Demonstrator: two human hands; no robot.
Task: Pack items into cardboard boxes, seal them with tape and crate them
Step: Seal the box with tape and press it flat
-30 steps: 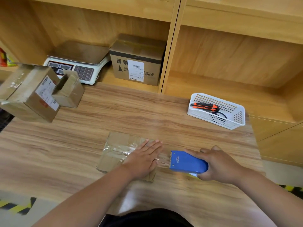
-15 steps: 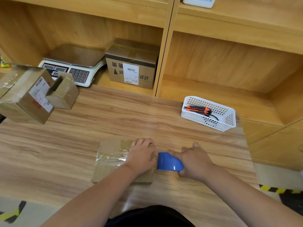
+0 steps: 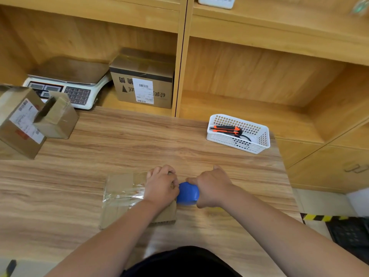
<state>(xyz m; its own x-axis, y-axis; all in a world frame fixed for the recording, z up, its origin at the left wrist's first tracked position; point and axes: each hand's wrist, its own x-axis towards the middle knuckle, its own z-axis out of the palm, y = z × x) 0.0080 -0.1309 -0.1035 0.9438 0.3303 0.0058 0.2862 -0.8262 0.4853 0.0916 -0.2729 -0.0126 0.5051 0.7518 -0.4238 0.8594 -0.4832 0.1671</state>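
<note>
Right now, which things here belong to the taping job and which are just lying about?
In use: box, held by left hand; tape dispenser, gripped by right hand.
Lying about: basket with knife, scale, shelf box, big box and small box at far left.

We note a wood-grain counter [image 3: 139, 148] set against an open wooden shelving unit [image 3: 259, 76] in matching light timber. A dark-edged upright divider [image 3: 180, 56] splits the unit into bays. At lower right stands a cabinet [image 3: 319, 156] with a bar handle [image 3: 356, 167]. The floor [image 3: 319, 202] is pale and marked with yellow-and-black hazard tape [image 3: 323, 217]. Lighting is even, shadows soft.
</note>
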